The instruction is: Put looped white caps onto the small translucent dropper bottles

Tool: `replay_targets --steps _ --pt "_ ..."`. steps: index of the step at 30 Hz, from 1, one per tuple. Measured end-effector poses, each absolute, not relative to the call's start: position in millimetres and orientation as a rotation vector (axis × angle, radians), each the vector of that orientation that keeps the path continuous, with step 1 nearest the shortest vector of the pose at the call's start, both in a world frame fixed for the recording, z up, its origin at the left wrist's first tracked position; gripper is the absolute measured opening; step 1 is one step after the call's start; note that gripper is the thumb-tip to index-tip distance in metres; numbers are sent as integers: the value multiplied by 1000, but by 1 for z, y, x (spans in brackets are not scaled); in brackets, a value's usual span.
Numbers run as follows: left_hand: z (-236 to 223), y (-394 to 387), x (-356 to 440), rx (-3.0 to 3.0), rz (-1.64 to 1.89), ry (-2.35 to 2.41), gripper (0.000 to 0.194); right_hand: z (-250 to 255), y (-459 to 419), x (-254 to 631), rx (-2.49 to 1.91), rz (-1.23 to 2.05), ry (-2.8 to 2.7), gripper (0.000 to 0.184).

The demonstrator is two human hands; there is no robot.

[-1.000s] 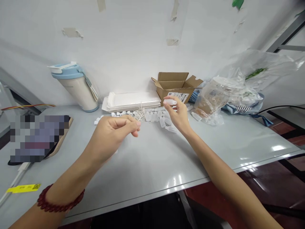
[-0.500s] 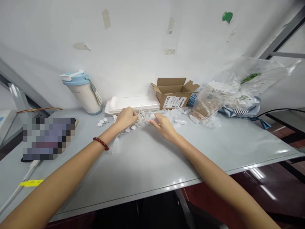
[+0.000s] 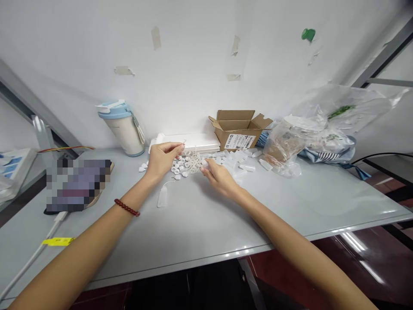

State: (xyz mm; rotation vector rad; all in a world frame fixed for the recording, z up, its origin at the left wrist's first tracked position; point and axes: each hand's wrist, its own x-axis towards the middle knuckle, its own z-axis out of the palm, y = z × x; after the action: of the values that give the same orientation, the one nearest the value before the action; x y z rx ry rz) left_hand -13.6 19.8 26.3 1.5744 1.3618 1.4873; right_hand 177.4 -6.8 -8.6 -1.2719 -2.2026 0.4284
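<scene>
My left hand (image 3: 164,160) is raised above small white caps (image 3: 179,165), its thumb and fingers pinched on a thin pale strip whose tip shows past the fingertips. Beside it lies a tangle of pale, thin strips (image 3: 194,161). My right hand (image 3: 221,176) is closed on a small translucent tube, mostly hidden by the fingers, at the right side of the tangle. Several loose translucent tubes (image 3: 248,167) lie beyond that hand. Nearer me, a single translucent tube (image 3: 162,196) rests on the table with a curved strip at its top.
Behind the hands are a stack of white packets (image 3: 201,141) and an open cardboard box (image 3: 239,133). A blue-lidded cup (image 3: 124,131) and a phone (image 3: 79,185) with a cable are on the left. Clear plastic bags (image 3: 287,142) sit on the right of the grey table (image 3: 200,228).
My left hand has lifted and drawn left from the tangle, a strip in its fingertips, uncovering more white caps. My right hand stays about where it was. The view has shifted slightly.
</scene>
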Motion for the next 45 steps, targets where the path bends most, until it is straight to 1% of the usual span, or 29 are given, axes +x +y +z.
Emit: replay_targets --steps 7,18,27,29,32,36,41,45 --pt "19 -16 -21 1430 1418 1195 25 -4 -21 168 -1189 487 -2291 26" --pt "28 -33 -16 1507 1286 1219 17 -8 -27 166 -1104 525 -2283 25" --pt "22 -38 -10 1518 1196 1179 23 -8 -32 164 -1082 575 -2266 22" --pt "20 -38 -10 1544 1163 1148 23 -8 -32 164 -1084 601 -2246 24" --pt "21 -39 -11 1626 1098 1121 21 -8 -32 164 -1082 639 -2208 32" --pt "25 -38 -14 1676 1012 1134 25 -8 -34 163 -1064 682 -2201 42" --pt "27 -25 -33 1680 887 1223 33 -11 -32 165 -1071 640 -2173 35" --pt "19 -14 -44 1909 714 1385 25 -12 -29 167 -1103 674 -2098 35"
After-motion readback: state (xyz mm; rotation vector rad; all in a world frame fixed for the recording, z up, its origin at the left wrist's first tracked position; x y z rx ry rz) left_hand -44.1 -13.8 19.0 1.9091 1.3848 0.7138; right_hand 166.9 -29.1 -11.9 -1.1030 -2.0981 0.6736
